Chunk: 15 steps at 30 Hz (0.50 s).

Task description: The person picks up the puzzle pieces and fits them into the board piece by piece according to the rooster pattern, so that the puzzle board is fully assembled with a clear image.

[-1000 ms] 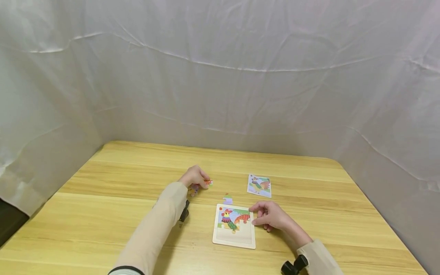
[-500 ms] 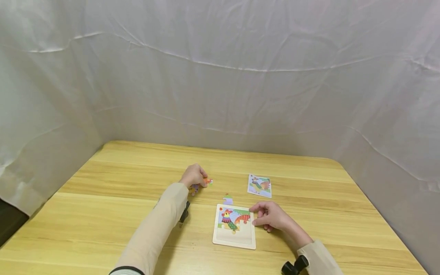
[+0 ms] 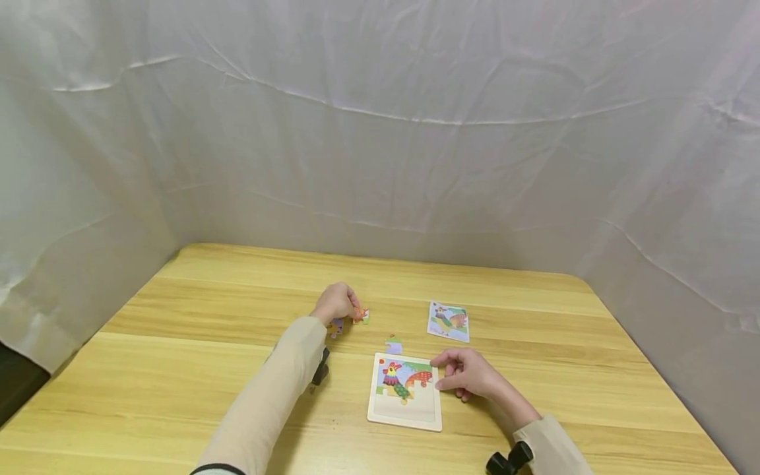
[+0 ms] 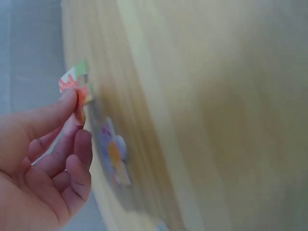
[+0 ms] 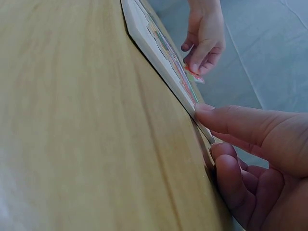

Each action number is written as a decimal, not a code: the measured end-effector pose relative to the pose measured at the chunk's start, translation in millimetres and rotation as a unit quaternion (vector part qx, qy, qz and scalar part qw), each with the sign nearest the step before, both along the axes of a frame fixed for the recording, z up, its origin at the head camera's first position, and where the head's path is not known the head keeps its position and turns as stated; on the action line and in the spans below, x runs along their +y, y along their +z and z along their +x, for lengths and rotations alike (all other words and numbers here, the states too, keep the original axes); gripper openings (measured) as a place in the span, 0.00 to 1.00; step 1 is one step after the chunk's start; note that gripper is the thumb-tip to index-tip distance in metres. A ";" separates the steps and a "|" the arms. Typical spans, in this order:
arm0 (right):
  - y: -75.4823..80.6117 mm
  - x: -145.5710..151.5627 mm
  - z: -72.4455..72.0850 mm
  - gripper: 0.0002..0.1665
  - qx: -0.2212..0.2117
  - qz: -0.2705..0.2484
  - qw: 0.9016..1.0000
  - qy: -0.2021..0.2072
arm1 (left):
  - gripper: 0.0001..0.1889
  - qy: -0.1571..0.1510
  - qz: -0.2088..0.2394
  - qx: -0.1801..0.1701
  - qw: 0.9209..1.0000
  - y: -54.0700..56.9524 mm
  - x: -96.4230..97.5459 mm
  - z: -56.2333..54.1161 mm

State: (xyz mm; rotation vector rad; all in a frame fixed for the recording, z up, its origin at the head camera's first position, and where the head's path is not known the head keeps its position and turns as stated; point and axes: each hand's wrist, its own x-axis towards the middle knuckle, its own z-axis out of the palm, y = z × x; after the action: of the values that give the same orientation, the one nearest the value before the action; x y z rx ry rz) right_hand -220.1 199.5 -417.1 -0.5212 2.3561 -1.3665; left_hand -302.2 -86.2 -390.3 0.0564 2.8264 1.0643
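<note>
My left hand pinches a red-orange, green and white puzzle piece between thumb and fingertips, raised off the table in the left wrist view. A lilac and yellow puzzle piece lies on the table below that hand. With thumb and fingers, my right hand grips the right edge of a square puzzle board. The board lies flat, pale-rimmed, and carries a partly assembled rooster picture; its lower part shows bare wood. Just behind its far edge lies a lilac and green puzzle piece.
A picture card of the same rooster lies behind the board to the right. The wooden table ends at a pale cloth curtain at the back and sides.
My left hand has turned and shifted slightly, and the red-orange puzzle piece now shows more beyond its fingertips. The right hand and the board have stayed in place.
</note>
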 end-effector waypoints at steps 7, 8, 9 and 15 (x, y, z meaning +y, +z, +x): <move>-1.4 -0.2 -1.3 0.20 0.000 -0.003 1.000 -0.004 | 0.03 -0.027 0.070 0.019 0.997 1.4 2.4 1.0; -1.5 -0.3 -1.3 0.20 -0.001 -0.003 1.000 -0.004 | 0.03 -0.028 0.079 0.019 0.996 1.2 2.3 1.5; -1.5 -0.3 -1.2 0.20 -0.002 -0.004 1.000 -0.004 | 0.03 -0.026 0.087 0.020 0.996 1.2 2.2 2.2; -0.7 -0.3 -0.2 0.20 -0.004 -0.003 1.000 -0.004 | 0.03 -0.039 0.135 0.010 0.990 0.4 4.2 9.9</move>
State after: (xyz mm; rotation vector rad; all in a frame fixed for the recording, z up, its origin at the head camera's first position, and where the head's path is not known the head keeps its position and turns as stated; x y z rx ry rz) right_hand -220.3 199.2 -417.7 -0.5057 2.3509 -1.3770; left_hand -292.3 -82.0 -390.0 0.1998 2.6521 1.4262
